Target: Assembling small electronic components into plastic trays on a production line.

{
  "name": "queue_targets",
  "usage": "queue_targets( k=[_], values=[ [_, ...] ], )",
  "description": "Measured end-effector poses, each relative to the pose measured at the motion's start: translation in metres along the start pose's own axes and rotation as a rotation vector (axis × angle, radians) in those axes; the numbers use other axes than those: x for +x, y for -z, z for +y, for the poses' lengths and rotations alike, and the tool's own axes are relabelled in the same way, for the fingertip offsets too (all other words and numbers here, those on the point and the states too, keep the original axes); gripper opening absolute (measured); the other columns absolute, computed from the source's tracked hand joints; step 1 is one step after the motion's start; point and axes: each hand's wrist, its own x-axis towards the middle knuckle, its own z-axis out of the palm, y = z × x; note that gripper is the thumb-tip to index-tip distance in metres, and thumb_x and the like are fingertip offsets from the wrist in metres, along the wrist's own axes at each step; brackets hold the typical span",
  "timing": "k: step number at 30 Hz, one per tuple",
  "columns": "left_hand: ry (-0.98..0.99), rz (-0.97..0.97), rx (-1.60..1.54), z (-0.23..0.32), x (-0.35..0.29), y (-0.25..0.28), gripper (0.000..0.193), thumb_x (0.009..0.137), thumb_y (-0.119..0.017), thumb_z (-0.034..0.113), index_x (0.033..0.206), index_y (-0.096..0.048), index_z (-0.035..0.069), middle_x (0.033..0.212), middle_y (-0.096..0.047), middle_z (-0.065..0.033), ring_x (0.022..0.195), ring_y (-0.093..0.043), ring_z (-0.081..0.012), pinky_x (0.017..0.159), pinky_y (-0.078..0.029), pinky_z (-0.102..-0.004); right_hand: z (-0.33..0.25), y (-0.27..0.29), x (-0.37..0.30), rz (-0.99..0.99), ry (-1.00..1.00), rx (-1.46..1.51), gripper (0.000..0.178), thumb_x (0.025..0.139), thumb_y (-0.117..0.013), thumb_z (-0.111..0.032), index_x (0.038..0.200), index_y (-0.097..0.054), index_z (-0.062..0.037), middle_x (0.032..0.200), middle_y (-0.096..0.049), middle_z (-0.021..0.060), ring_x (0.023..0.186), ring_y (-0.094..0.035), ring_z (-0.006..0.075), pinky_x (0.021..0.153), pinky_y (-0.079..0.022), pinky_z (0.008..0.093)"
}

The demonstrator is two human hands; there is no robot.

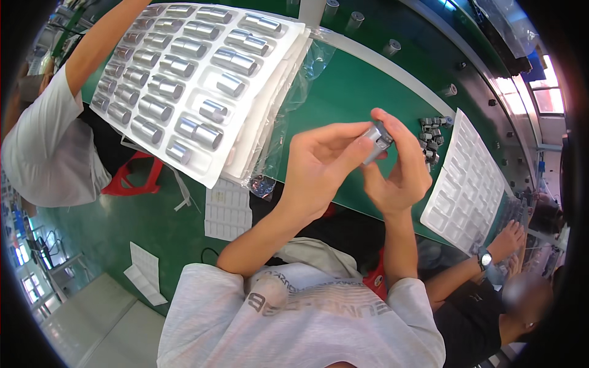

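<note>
In front of my chest both hands meet on a small grey metal cylinder [377,142] with a notched, darker upper end. My left hand [319,161] pinches it between thumb and fingers from the left. From the right, the bent fingers and thumb of my right hand [399,172] close round its upper end and side. Fingers hide part of the cylinder. To the left of my hands lies a stack of white moulded trays [216,165], the top one bearing rows of shiny metal cylinders [199,132]. Several of these cylinders look shorter than their pockets.
Small dark-and-silver parts [432,138] are heaped on the green table [343,80] beyond my right hand. A white pocketed tray [466,178] lies farther right. Clear plastic film [300,80] edges the stack. Co-workers' arms [101,46] [457,279] reach in from both sides.
</note>
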Motion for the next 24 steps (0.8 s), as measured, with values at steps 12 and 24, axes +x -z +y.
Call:
queue_targets(
  k=[12, 24],
  values=[
    [0.116, 0.029, -0.15, 0.005, 0.007, -0.002, 0.03, 0.096, -0.065, 0.009, 0.121, -0.062, -0.009, 0.105, -0.071, -0.0174, 0.091, -0.072, -0.0235, 0.081, -0.057, -0.0333, 0.001, 0.002, 0.018, -0.003, 0.005, -0.034, 0.051, 0.07, -0.076, 0.008, 0.119, -0.062, 0.0097, 0.114, -0.069, 0.023, 0.103, -0.07, 0.0308, 0.086, -0.057, 0.0333],
    [-0.427, 0.072, 0.834, 0.061, -0.017, -0.007, 0.036, 0.091, -0.065, 0.002, 0.126, -0.062, -0.002, 0.116, -0.068, -0.0157, 0.111, -0.064, -0.0233, 0.094, -0.049, -0.0327, 0.049, 0.022, 0.06, -0.011, -0.592, 0.193, 0.033, 0.086, -0.073, -0.003, 0.118, -0.063, 0.0002, 0.109, -0.067, 0.0107, 0.089, -0.069, 0.0176, 0.078, -0.054, 0.0262]
  ],
)
